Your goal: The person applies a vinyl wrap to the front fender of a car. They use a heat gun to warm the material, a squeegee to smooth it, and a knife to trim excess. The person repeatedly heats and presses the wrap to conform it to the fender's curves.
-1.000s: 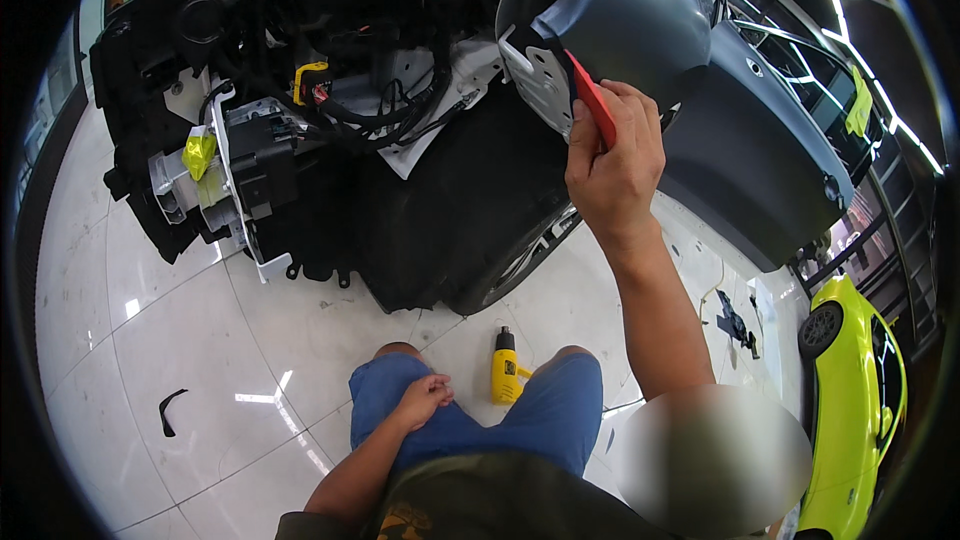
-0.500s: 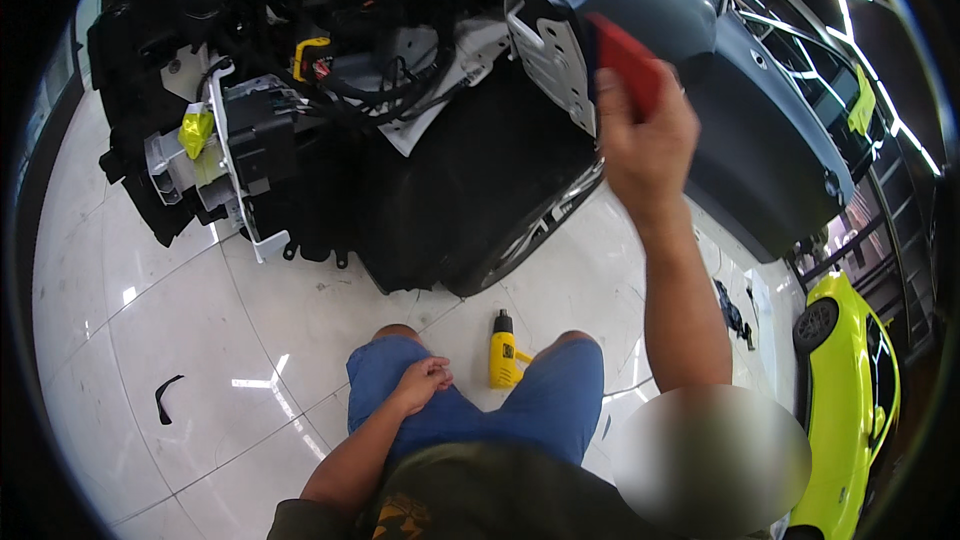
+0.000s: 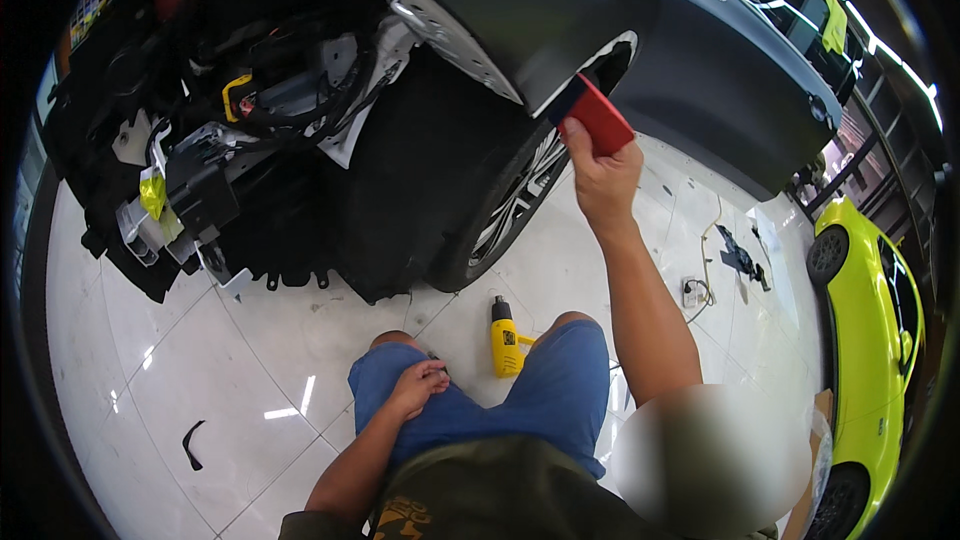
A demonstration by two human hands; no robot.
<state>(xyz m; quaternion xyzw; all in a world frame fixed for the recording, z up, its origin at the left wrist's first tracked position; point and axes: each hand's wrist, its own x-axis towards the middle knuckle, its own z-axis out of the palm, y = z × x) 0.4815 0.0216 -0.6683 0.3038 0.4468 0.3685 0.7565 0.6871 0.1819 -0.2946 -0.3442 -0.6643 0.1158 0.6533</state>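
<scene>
My right hand [image 3: 607, 178] grips a red squeegee [image 3: 605, 120] with a dark edge, thumb flat on its near side. The squeegee's dark edge is at the lower rim of a grey-blue fender [image 3: 520, 10], by the wheel arch; whether it touches cannot be told. Below lies the front wheel [image 3: 515, 195]. My left hand [image 3: 418, 390] rests on my left thigh with its fingers curled together. A small dark bit shows beside those fingertips, and what they hold, if anything, cannot be made out.
A yellow heat gun [image 3: 506, 345] stands on the tiled floor between my knees. The car's front end is stripped, with exposed wiring [image 3: 300, 130] and a headlamp bracket. A dark curved strip [image 3: 192, 445] lies at left. A cable [image 3: 705, 270] and a lime-green car [image 3: 870, 330] are at right.
My right hand has moved down and slightly left with the squeegee, from the fender's front edge toward its lower rim. The view has shifted; my left hand stays on the thigh.
</scene>
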